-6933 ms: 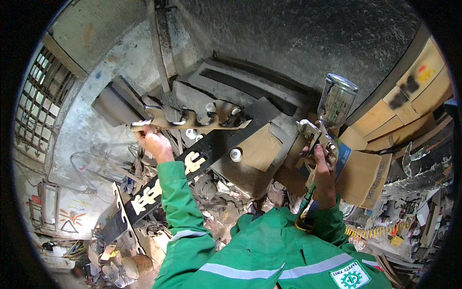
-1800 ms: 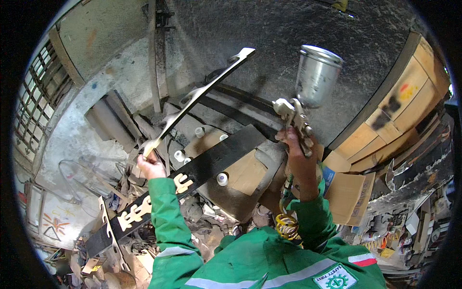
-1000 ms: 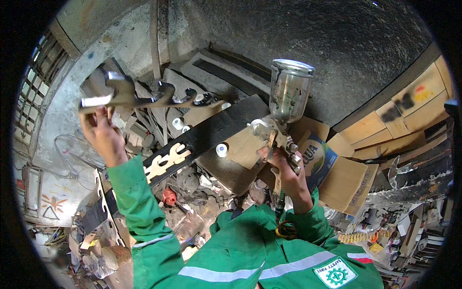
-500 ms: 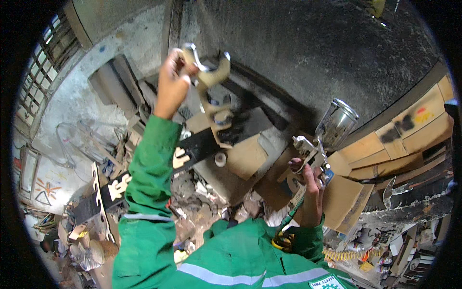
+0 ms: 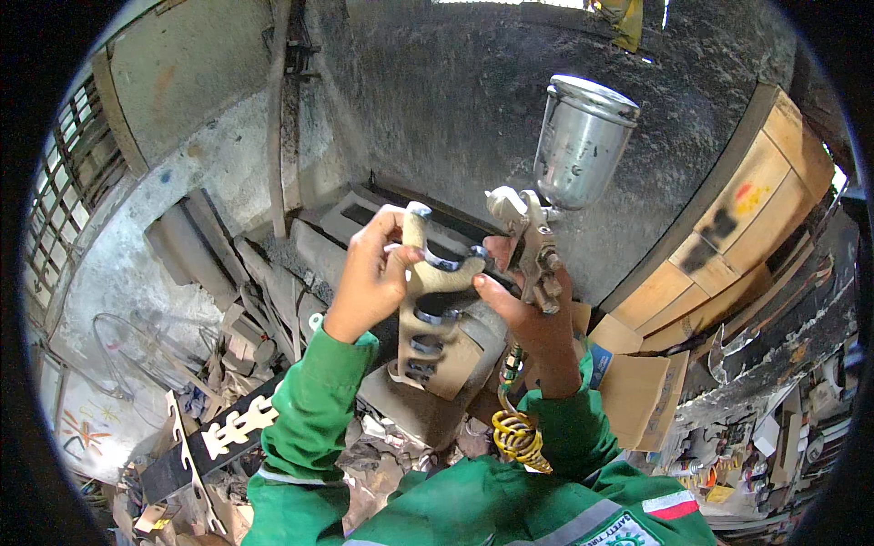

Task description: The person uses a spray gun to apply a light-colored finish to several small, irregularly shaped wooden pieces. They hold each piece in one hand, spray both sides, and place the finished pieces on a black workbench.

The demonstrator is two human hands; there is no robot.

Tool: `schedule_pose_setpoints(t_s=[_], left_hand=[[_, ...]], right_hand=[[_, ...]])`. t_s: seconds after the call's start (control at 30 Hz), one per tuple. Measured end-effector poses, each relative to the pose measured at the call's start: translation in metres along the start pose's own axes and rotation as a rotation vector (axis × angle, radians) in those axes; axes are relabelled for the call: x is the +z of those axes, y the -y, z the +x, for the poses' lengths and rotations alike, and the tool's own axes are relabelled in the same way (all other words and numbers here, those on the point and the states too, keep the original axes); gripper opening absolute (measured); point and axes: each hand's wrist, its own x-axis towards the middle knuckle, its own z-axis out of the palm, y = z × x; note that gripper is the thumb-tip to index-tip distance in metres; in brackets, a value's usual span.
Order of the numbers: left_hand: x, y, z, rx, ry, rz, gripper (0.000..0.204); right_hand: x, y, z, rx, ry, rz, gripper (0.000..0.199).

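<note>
My left hand (image 5: 364,284) pinches a beige flat cut-out piece (image 5: 423,280) by its upper left edge. Deep curved notches run along the piece, and their inner edges look dark and shiny. In my right hand (image 5: 544,328) is a spray gun (image 5: 526,238) with a silver metal cup (image 5: 587,150) on top, tilted slightly. The right thumb reaches left and touches the notched side of the piece, close to the gun. From the gun's handle hangs a yellow coiled hose (image 5: 517,441). The fingers around the handle are partly hidden.
Flattened cardboard boxes (image 5: 769,223), some paint-marked, lean along the right. A cardboard sheet (image 5: 642,391) lies below them. At lower left a black board (image 5: 173,473) carries pale cut-outs (image 5: 238,428), beside a thin hooked strip (image 5: 193,469). A dark wall (image 5: 437,100) rises ahead; scraps litter the ground.
My left hand has come down and to the right with the cut-out piece. My right hand has risen and moved left with the spray gun, so both hands now meet at the piece.
</note>
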Motion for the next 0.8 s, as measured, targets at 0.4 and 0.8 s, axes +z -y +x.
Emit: schedule_pose_setpoints(t_s=[0.4,0.8], left_hand=[[-0.004,0.02,-0.008,-0.043,0.006,-0.171,0.025],[0.034,0.116,-0.1,-0.369,0.31,-0.773,0.07]], right_hand=[[0.021,-0.009,0.001,-0.055,0.029,0.019,0.04],[0.023,-0.016,0.009,-0.096,0.013,0.084,0.031]])
